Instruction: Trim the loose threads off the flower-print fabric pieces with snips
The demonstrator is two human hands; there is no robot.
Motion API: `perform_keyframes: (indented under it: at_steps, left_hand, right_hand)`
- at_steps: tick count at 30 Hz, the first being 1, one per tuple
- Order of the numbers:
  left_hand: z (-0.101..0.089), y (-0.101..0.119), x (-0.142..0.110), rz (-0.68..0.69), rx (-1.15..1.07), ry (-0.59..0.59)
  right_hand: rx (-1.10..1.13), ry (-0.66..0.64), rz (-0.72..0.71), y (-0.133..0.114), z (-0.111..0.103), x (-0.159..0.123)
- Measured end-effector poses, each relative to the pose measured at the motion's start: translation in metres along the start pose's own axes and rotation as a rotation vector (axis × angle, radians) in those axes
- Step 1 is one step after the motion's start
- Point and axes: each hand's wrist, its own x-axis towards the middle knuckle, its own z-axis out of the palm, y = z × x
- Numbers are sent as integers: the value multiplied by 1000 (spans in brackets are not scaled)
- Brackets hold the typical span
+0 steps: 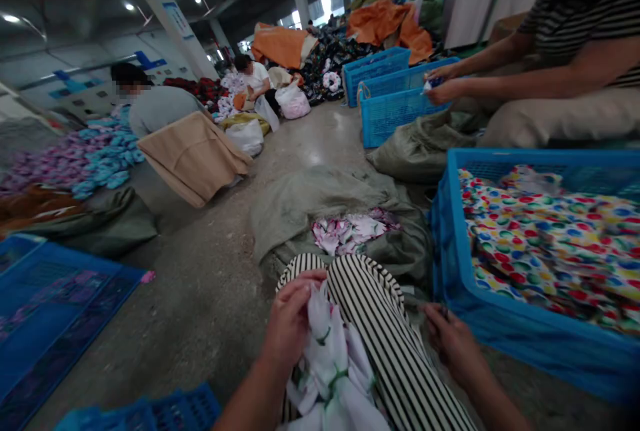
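Observation:
My left hand [293, 311] is closed on the upper end of a bundle of white fabric pieces [340, 371] with green and pink marks. The bundle lies across my lap, over black-and-white striped trousers [370, 298]. To the right of my knees, my right hand [453, 341] is held apart from the fabric, its fingers pinched together. Something small and dark shows at its fingertips, too blurred to name. Just beyond my knees an olive sack [300, 204] lies with its mouth turned back, and white and pink fabric pieces [350, 230] show inside it.
A blue crate [453, 264] of dotted fabric pieces stands close on my right. Another blue crate [395, 118] is beyond, beside a co-worker's hands [445, 84]. Blue mesh crates [65, 311] lie left. A seated person [160, 108] and a cloth-draped chair [195, 158] are farther off.

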Motion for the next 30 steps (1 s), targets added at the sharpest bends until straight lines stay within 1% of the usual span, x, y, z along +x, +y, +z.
perform_keyframes:
  at_steps: [2,3,6,8,10,12,14,16,18,20,22,24,25,27,30]
  left_hand:
    - [5,9,4,-132,-297,19]
    - [7,12,6,-183,-428,7]
    - [18,14,7,-266,-720,-51]
    - [27,13,6,-263,-803,-40]
    - [34,12,4,-223,-832,-6]
    - [38,11,3,-196,-845,5]
    - [37,11,3,-226,-882,-34]
    - [32,11,3,-276,-956,-92]
    - [24,10,5,-312,-1019,-152]
    - [18,8,7,-316,-1038,-195]
    - [14,7,10,-319,-998,-215]
    - [12,8,13,-323,-930,-207]
    - [11,8,15,-313,-900,-191]
    - [8,8,16,-240,-857,-148]
    - [0,6,14,-79,-746,-114]
  right_hand:
    - [8,-16,-42,-24,12,-15]
    - [9,-56,-73,-36,20,-26]
    - [2,-243,-184,-58,49,-61]
    - [-101,-360,-327,-64,71,-82]
    - [-215,-437,-449,-64,90,-98]
    - [-267,-468,-504,-63,105,-106]
    - [-246,-439,-517,-62,114,-108]
    - [-169,-375,-499,-63,118,-103]
    - [-67,-312,-416,-66,121,-95]
    - [24,-279,-326,-71,126,-88]
    - [82,-282,-260,-74,134,-85]
    - [90,-330,-196,-76,142,-85]
    - [80,-357,-163,-77,146,-86]
    - [74,-381,-117,-77,150,-86]
    - [136,-337,-105,-80,151,-82]
